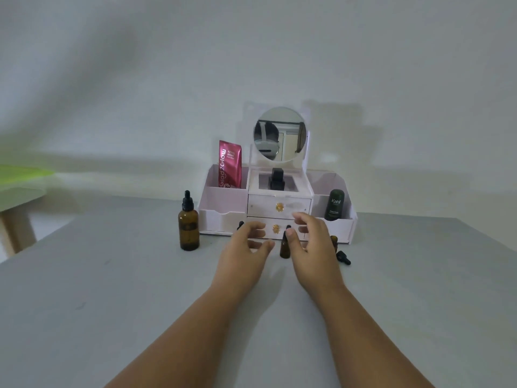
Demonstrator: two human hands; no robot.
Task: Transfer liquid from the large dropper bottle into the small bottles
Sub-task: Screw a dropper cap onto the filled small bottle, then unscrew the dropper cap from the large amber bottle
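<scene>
The large amber dropper bottle [188,224] with a black dropper cap stands upright on the grey table, left of the organizer. A small amber bottle [285,245] with a black cap stands between my two hands. My left hand [246,247] hovers just left of it, fingers apart, holding nothing. My right hand [313,242] is just right of it, fingers spread, thumb tip close to its cap. Another small amber bottle [333,242], uncapped, stands behind my right hand, and a loose black dropper cap [343,257] lies beside it. A third black cap [240,225] peeks out behind my left hand.
A white cosmetic organizer [221,217] with two drawers and a round mirror [279,134] stands at the back against the wall. It holds a pink sachet [230,163], a black bottle [277,179] and a dark green bottle [334,205]. A green-topped table [19,180] is at the far left.
</scene>
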